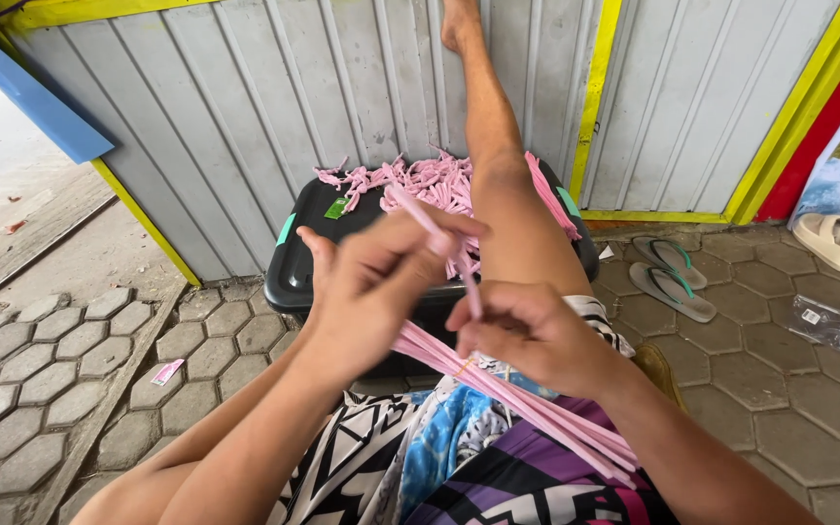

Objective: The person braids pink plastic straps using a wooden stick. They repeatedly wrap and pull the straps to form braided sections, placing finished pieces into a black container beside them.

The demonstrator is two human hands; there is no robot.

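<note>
Outdoor floor of grey hexagonal pavers (780,389) before a grey corrugated wall (274,107) with yellow trim. Left hand (381,282) pinches one pink strip (439,238); right hand (527,335) grips a bundle of pink strips (527,403) over the lap. Black bin (303,258) ahead holds pink scraps (430,180); sandals (673,277) lie to the right.

Corrugated grey metal wall (245,107) at 12 o'clock, yellow-trimmed; hexagonal grey paving (780,389) underfoot; flip-flops (673,277) at 2 o'clock; blue board (41,107) at 10 o'clock; daylight
</note>
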